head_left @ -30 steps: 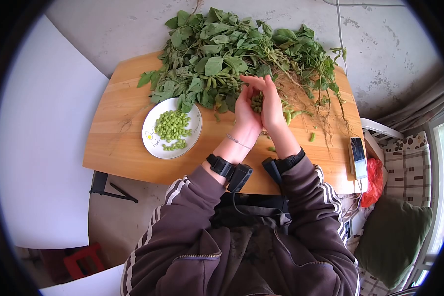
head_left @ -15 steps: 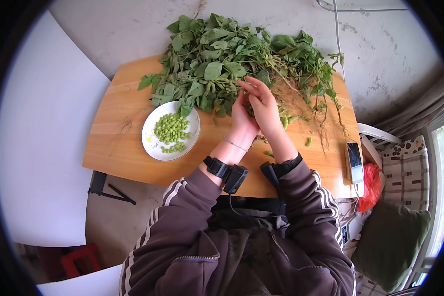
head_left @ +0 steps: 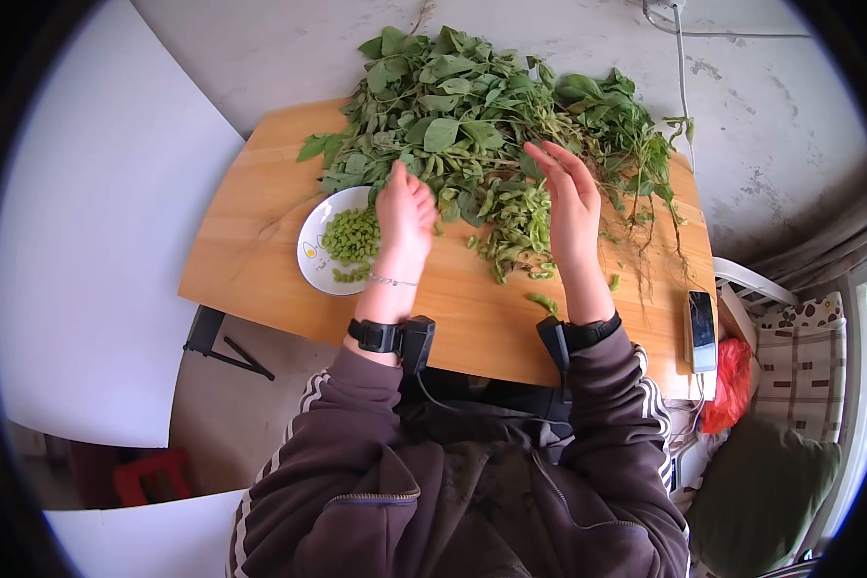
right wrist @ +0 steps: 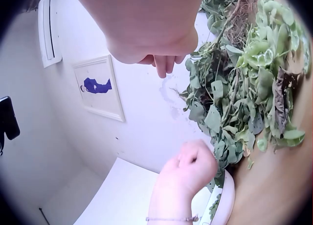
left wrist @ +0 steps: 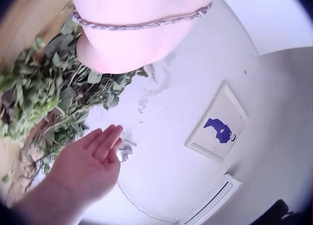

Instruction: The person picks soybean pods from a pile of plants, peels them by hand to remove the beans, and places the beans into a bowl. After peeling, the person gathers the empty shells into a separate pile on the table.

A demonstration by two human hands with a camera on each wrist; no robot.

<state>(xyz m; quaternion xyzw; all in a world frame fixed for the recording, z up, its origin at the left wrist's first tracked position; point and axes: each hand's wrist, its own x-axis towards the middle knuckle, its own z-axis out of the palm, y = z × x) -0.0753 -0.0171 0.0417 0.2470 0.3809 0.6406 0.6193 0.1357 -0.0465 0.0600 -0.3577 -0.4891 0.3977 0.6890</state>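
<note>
My left hand (head_left: 407,212) is raised beside the right edge of a white plate (head_left: 326,279) of shelled green soybeans (head_left: 350,234). Its fingers are curled in toward the palm; nothing shows in them, though the inside of the fist is hidden. To the right, my right hand (head_left: 575,212) is lifted with fingers extended. Its bare palm (left wrist: 85,169) faces the left wrist camera. Between the hands, farther back, lies a heap of green soybean pods (head_left: 518,226), some of them split. Leafy soybean plants (head_left: 443,106) cover the table's far side.
Loose pods (head_left: 543,302) lie near the front of the wooden table (head_left: 472,328). A phone (head_left: 701,323) rests at its right edge, beside a red plastic bag (head_left: 728,385). Roots trail over the right part. A red stool (head_left: 154,477) stands below left.
My hands were held together in front of the pods and have come apart. The left moved left to the plate with its fingers curled, while the right moved rightward. The pod heap is uncovered.
</note>
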